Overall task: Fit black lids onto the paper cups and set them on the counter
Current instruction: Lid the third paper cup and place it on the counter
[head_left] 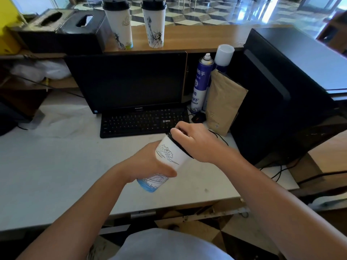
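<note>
My left hand (150, 164) grips a white paper cup (170, 153) with blue and black line drawings, held tilted above the white desk. My right hand (197, 141) lies over its mouth and presses a black lid (180, 145) against the rim; only the lid's edge shows under my fingers. Two tall paper cups with black lids stand upright on the wooden counter (197, 37) at the back, one on the left (119, 23) and one to its right (154, 22).
A dark monitor (127, 81) and a black keyboard (143, 121) stand in front of me on the white desk (56, 166). Two spray cans (201, 81), a brown paper bag (223, 102) and a black computer tower (281, 91) stand to the right. Tissue boxes (62, 29) sit at the back left.
</note>
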A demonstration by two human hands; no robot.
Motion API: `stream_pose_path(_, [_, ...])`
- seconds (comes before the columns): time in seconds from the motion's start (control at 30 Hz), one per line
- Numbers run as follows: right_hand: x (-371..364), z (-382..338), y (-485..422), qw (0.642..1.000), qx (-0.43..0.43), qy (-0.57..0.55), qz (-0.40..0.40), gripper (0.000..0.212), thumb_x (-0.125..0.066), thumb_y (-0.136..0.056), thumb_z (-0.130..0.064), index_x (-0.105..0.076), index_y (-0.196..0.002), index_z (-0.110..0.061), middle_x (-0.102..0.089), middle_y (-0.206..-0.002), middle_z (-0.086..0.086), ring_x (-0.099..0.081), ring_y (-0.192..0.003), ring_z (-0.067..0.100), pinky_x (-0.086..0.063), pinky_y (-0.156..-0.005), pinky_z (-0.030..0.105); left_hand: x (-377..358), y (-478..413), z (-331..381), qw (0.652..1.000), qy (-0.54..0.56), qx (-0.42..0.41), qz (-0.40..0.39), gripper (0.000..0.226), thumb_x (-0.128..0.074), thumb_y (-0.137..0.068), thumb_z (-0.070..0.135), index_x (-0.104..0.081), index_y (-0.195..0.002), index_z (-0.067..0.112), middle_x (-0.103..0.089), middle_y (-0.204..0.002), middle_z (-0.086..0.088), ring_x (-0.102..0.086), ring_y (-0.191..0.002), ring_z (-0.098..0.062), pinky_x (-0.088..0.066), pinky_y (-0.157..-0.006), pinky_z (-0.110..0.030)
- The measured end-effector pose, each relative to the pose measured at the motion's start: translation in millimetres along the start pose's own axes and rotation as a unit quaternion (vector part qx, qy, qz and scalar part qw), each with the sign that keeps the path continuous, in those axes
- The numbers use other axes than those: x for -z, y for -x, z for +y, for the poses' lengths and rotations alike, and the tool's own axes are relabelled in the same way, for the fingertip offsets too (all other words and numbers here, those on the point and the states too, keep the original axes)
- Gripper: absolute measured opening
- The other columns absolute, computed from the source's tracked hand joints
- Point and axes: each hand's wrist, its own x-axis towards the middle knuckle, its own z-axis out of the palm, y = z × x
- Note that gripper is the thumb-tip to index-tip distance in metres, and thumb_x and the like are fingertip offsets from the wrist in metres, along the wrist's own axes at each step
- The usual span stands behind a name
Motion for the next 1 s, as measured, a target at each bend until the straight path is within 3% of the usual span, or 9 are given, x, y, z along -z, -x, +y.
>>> stream_pose_path(0.07, [-6.7, 0.0, -3.6, 0.995, -0.101, -0.011, -0.016, 0.052, -0.035, -0.082, -0.065, -0.059, -0.082, -0.019, -0.062, -0.080, 0.003, -0.058, -0.071, 0.017, -0.042, -0.055, 0.030, -9.0, -0.2, -1.9, 0.991, -0.098, -0.007, 0.089, 0.064, -0.089, -0.054, 0.030, -0.055, -0.107, 0.040, -0.071, -0.094, 0.009, -0.071, -0.083, -0.011, -0.063, -0.068, -0.035])
stream_pose_path(0.17, [-15.7, -2.4, -7.1, 0.987, -0.161, -0.013, -0.008, 0.052, -0.034, -0.082, -0.065, -0.059, -0.083, -0.020, -0.062, -0.084, 0.004, -0.059, -0.076, 0.018, -0.042, -0.057, 0.031, -20.1, -1.7, -10.7, 0.967, -0.180, 0.008, 0.183, 0.072, -0.084, -0.051, 0.038, -0.043, -0.109, 0.044, -0.066, -0.091, 0.011, -0.068, -0.073, -0.011, -0.058, -0.051, -0.031])
stream_pose_path(0.23, [-14.8, -4.5, -6.1, 0.988, -0.151, -0.017, 0.012, 0.056, -0.032, -0.083, -0.069, -0.060, -0.084, -0.020, -0.064, -0.082, 0.000, -0.060, -0.075, 0.014, -0.040, -0.056, 0.031, -22.8, -2.6, -17.6, 0.969, -0.147, -0.007, 0.198, 0.072, -0.084, -0.050, 0.039, -0.043, -0.108, 0.045, -0.067, -0.090, 0.012, -0.069, -0.071, -0.012, -0.058, -0.048, -0.031])
stream_pose_path(0.33, [-7.7, -4.1, -4.5, 0.977, -0.147, -0.148, 0.034, 0.062, -0.034, -0.089, -0.067, -0.064, -0.090, -0.013, -0.056, -0.057, -0.014, -0.051, -0.049, 0.004, -0.035, -0.044, 0.021, -16.8, -2.7, -22.3, 0.979, -0.061, -0.040, 0.188, 0.074, -0.088, -0.048, 0.035, -0.052, -0.112, 0.042, -0.070, -0.097, 0.013, -0.071, -0.084, -0.009, -0.062, -0.065, -0.033])
stream_pose_path(0.47, [-2.8, -1.4, -6.9, 0.948, -0.141, -0.281, 0.047, 0.042, -0.044, -0.097, -0.046, -0.065, -0.084, -0.013, -0.039, -0.056, -0.003, -0.033, -0.042, 0.014, -0.026, -0.043, 0.023, -6.6, -1.8, -18.5, 0.986, -0.001, -0.064, 0.152, 0.068, -0.090, -0.049, 0.027, -0.057, -0.107, 0.041, -0.073, -0.095, 0.016, -0.072, -0.086, -0.006, -0.057, -0.065, -0.021])
stream_pose_path(0.57, [-3.8, -6.3, -5.6, 0.974, -0.060, -0.211, 0.063, 0.032, -0.051, -0.098, -0.032, -0.068, -0.083, -0.009, -0.050, -0.055, -0.007, -0.041, -0.042, 0.006, -0.032, -0.042, 0.025, 4.4, 2.9, -18.6, 0.995, 0.044, -0.062, 0.065, 0.068, -0.088, -0.054, 0.023, -0.061, -0.116, 0.026, -0.075, -0.100, 0.002, -0.074, -0.093, -0.019, -0.061, -0.075, -0.032])
stream_pose_path(0.67, [-7.7, -11.3, -2.6, 0.986, 0.042, -0.132, 0.090, 0.019, -0.058, -0.099, -0.025, -0.073, -0.089, -0.018, -0.067, -0.081, -0.008, -0.060, -0.076, 0.004, -0.045, -0.063, 0.013, 14.1, 10.1, -21.6, 0.995, 0.068, -0.067, -0.007, 0.069, -0.086, -0.060, 0.021, -0.060, -0.123, 0.013, -0.073, -0.107, -0.011, -0.072, -0.100, -0.031, -0.061, -0.084, -0.043])
stream_pose_path(0.77, [-12.2, -15.7, -1.1, 0.989, 0.071, -0.094, 0.090, 0.021, -0.056, -0.101, -0.032, -0.074, -0.109, -0.025, -0.057, -0.095, -0.015, -0.057, -0.091, -0.001, -0.041, -0.072, 0.008, 14.3, 9.3, -23.1, 0.994, 0.051, -0.090, 0.043, 0.071, -0.088, -0.059, 0.022, -0.060, -0.123, 0.017, -0.074, -0.107, -0.007, -0.072, -0.100, -0.027, -0.061, -0.084, -0.043])
stream_pose_path(1.0, [-23.6, -20.5, -1.9, 0.998, 0.011, 0.012, 0.067, 0.057, -0.033, -0.086, -0.071, -0.051, -0.130, -0.038, -0.045, -0.110, -0.010, -0.055, -0.102, 0.015, -0.047, -0.067, 0.026, -1.8, -1.1, -24.2, 0.966, -0.078, -0.101, 0.226, 0.081, -0.091, -0.056, 0.034, -0.045, -0.122, 0.045, -0.067, -0.099, 0.018, -0.070, -0.085, -0.005, -0.058, -0.057, -0.022])
